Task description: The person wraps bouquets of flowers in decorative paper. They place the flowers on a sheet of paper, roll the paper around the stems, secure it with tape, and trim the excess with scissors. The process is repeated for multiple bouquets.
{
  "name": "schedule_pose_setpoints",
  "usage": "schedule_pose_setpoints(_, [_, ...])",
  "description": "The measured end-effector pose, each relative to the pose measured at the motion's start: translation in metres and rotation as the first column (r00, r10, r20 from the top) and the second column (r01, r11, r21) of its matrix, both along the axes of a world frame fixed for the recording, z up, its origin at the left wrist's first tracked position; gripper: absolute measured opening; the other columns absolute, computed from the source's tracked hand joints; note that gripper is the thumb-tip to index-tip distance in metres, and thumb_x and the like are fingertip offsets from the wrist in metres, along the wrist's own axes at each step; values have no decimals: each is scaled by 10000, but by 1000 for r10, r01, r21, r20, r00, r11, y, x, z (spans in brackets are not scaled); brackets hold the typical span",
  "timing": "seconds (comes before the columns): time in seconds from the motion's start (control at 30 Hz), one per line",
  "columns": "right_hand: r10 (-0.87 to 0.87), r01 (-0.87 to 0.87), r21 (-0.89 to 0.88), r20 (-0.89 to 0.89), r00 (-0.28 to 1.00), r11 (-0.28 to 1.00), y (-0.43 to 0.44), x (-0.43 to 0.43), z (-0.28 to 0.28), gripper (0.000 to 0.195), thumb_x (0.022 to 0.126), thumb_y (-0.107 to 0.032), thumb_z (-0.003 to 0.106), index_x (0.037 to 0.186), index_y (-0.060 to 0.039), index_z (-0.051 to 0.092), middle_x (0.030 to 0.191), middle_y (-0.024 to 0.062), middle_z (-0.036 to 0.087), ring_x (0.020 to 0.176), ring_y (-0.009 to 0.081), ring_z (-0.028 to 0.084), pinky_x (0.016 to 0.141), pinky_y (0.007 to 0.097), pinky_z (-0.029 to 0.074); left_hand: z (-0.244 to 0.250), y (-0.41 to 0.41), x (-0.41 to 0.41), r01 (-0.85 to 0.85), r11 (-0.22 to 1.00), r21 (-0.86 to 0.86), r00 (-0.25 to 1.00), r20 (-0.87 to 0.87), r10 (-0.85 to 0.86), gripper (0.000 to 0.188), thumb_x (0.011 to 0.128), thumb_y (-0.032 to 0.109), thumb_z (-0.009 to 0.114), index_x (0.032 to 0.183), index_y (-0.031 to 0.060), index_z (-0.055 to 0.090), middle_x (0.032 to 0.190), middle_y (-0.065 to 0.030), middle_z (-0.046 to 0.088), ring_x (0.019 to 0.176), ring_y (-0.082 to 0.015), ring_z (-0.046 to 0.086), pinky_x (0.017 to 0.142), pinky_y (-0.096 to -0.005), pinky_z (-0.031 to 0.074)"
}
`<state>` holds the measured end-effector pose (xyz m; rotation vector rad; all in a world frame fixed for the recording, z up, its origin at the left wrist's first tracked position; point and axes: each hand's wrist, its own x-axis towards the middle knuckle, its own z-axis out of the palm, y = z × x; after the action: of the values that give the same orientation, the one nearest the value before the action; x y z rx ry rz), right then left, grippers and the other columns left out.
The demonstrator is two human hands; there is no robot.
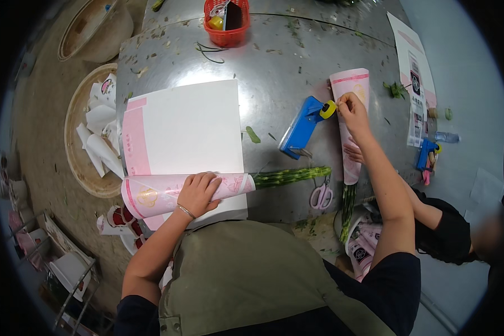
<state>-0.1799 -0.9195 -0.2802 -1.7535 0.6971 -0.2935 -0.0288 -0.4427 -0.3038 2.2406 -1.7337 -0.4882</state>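
A pink paper-wrapped bunch of flowers [151, 195] lies across a stack of white and pink wrapping sheets [193, 126], its green stems [292, 176] pointing right. My left hand [199, 193] rests on the wrap, pressing it down. My right hand [353, 111] is raised beside the yellow tape roll [328, 109] of a blue tape dispenser [300, 130], fingertips pinched at the roll's edge; the tape between them is hard to make out. Behind it lies a second pink-wrapped bunch [348, 84], with another person's hand [353, 151] on it. Pink-handled scissors [321, 196] lie below the stems.
A red plastic basket [227, 40] stands at the table's far edge. At the right are a co-worker's arm [422, 210], printed sheets [416, 101] and another blue dispenser [425, 154]. A bucket of wrapped bunches [363, 248] stands below; round tubs [73, 168] stand at the left.
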Motion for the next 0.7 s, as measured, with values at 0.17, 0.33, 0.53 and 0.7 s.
schedule_pose_setpoints(0.17, [-106, 108, -72, 34, 994, 992, 26, -8, 4, 36, 930, -39, 535, 903, -31, 512, 915, 45, 615, 705, 67, 503, 623, 205, 419, -1, 1, 0, -6, 1000, -18, 1000, 1, 6, 623, 702, 322, 747, 1244, 99, 535, 1219, -74, 540, 1133, -257, 513, 935, -410, 394])
schedule_pose_setpoints(0.33, [-281, 286, -10, 171, 945, 958, 87, -24, 26, 34, 931, -35, 526, 903, -36, 508, 913, 74, 639, 594, 57, 519, 496, 203, 416, -2, 4, -2, 3, 999, -42, 1000, 14, -2, 631, 692, 317, 753, 1243, 98, 536, 1216, -74, 541, 1147, -252, 510, 936, -409, 393])
schedule_pose_setpoints(0.53, [-438, 454, -121, 136, 888, 883, 212, -54, -7, 56, 895, 23, 564, 928, -22, 569, 700, -19, 536, 564, 22, 448, 500, 187, 350, -6, 8, -3, 18, 996, -91, 999, 47, -14, 636, 697, 327, 737, 1249, 95, 523, 1211, -73, 537, 1136, -261, 506, 942, -412, 389])
schedule_pose_setpoints(0.7, [-560, 570, 17, 211, 801, 821, 230, -49, -62, 67, 884, 11, 580, 943, -20, 582, 719, -17, 495, 544, 51, 405, 506, 245, 388, -10, 10, -6, 19, 993, -114, 998, 58, -12, 628, 685, 315, 747, 1228, 91, 525, 1191, -73, 539, 1118, -253, 512, 926, -407, 394])
